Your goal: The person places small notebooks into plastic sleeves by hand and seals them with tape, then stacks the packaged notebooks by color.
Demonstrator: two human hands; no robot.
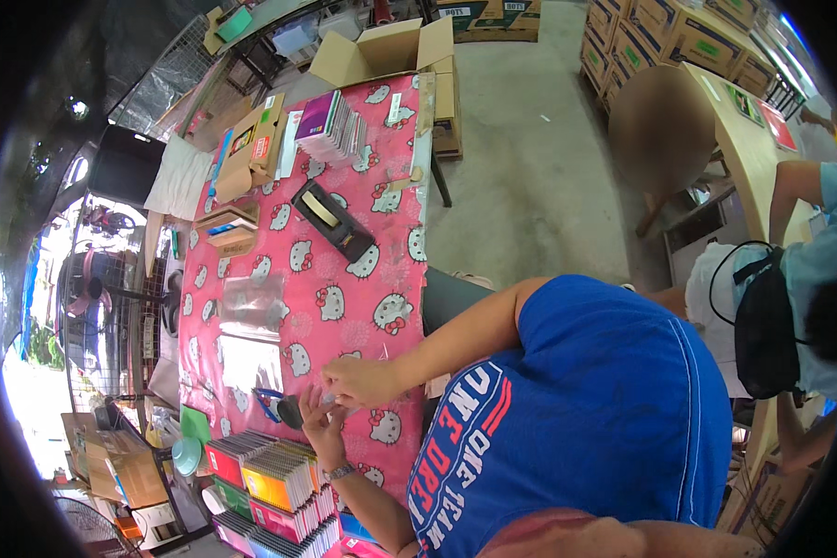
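Note:
My right hand (pixel 361 381) is closed, its fingertips pinched close beside my left hand (pixel 320 423), over the pink cartoon-print tablecloth (pixel 329 335). A small piece of clear plastic (pixel 346 402) shows between the hands; its exact shape is hard to make out. My left fingers are curled at it, and a watch sits on that wrist. Just left of the left hand lie blue scissor handles (pixel 268 404) and a dark rounded thing (pixel 290 411). Clear plastic sleeves (pixel 252 309) lie flat beyond. Stacks of spiral notebooks (pixel 274 479) stand near, below my left hand.
A black tape dispenser (pixel 333 221), a purple notebook stack (pixel 329 130) and an opened brown carton (pixel 253 147) are on the table's far part. A large open box (pixel 389 58) stands behind. At right, another person (pixel 814 279) is by a second table (pixel 735 139).

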